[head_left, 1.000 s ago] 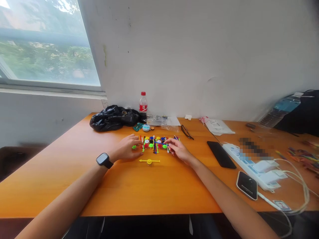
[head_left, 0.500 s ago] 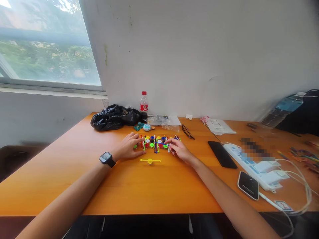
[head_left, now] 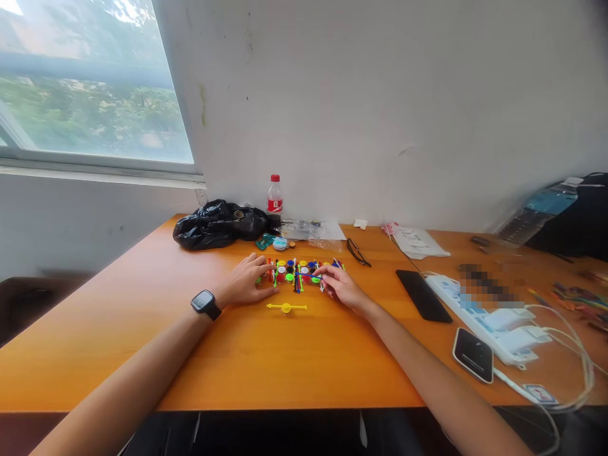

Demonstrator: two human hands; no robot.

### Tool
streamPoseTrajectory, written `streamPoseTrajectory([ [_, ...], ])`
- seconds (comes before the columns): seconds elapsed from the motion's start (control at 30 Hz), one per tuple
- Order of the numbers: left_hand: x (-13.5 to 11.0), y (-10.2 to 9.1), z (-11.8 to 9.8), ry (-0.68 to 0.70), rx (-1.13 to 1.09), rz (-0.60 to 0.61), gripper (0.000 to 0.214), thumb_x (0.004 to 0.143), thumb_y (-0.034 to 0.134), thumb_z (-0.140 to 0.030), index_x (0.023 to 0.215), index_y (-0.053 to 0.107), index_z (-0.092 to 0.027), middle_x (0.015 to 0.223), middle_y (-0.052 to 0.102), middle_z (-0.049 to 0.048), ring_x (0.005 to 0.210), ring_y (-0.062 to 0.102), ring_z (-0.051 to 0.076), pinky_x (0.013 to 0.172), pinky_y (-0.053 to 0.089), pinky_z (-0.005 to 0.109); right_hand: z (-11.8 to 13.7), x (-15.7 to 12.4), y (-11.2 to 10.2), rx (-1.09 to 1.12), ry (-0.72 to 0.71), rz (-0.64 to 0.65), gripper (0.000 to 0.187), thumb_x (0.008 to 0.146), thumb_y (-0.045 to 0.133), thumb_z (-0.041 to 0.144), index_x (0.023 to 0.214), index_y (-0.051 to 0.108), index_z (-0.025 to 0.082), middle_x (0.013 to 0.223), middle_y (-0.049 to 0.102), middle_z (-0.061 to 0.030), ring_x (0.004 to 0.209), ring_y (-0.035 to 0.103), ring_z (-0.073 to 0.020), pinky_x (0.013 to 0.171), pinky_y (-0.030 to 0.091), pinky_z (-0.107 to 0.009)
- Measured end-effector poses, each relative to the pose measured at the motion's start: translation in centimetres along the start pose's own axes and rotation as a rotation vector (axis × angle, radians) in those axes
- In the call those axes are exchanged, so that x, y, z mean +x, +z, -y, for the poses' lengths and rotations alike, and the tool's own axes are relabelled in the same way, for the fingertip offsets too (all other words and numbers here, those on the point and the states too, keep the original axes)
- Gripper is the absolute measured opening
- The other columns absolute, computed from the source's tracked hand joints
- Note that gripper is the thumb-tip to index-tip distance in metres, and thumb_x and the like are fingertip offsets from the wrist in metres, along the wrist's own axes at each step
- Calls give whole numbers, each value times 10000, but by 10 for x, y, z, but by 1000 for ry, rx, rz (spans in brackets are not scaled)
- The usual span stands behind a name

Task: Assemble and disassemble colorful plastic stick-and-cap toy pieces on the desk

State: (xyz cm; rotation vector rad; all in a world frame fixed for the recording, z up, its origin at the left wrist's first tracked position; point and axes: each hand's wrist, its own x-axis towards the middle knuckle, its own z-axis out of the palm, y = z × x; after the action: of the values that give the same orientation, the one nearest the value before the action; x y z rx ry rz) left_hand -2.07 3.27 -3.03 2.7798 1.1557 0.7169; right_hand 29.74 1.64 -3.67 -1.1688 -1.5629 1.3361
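**Left hand edges into the heap; right hand holds its place**

Over the last second the left hand [head_left: 247, 285], with a black smartwatch [head_left: 205, 303] on its wrist, has slid a little forward. Its fingers now lie spread and loose on the left edge of the heap of small bright plastic discs and sticks [head_left: 297, 272], gripping nothing visible. The right hand [head_left: 339, 285] has barely shifted: its thumb and forefinger are drawn narrow at a thin stick on the heap's right edge, though whether it is truly pinched is too small to tell. So the sorting looks paused at the heap, mid-surface.

The yellow disc on a yellow stick [head_left: 286, 308] lies unmoved just in front, apart from both hands.

Further off on the orange wooden surface [head_left: 266, 361]:
- a crumpled black plastic bag [head_left: 216, 223]
- a red-capped bottle [head_left: 274, 197]
- black spectacles [head_left: 356, 252]
- a black phone [head_left: 422, 294]
- a white power strip [head_left: 494, 316]

Nothing blocks either hand.
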Motion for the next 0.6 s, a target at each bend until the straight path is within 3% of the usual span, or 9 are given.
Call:
streamPoseTrajectory([
  [0.17,3,0,-2,17,0,-31,427,917,680,-622,1099,725,-238,1023,628,90,949,548,264,843,485,392,0,-1,1,-5,0,-1,293,875,657,448,1028,672,198,725,514,23,589,432,-119,548,320,-254],
  [0.6,4,1,1,1,8,-23,415,943,643,-642,1030,752,-251,973,649,87,919,576,260,824,489,391,-2,0,0,-25,-10,26,299,887,652,467,1029,667,205,723,522,23,575,425,-119,547,310,-259],
])
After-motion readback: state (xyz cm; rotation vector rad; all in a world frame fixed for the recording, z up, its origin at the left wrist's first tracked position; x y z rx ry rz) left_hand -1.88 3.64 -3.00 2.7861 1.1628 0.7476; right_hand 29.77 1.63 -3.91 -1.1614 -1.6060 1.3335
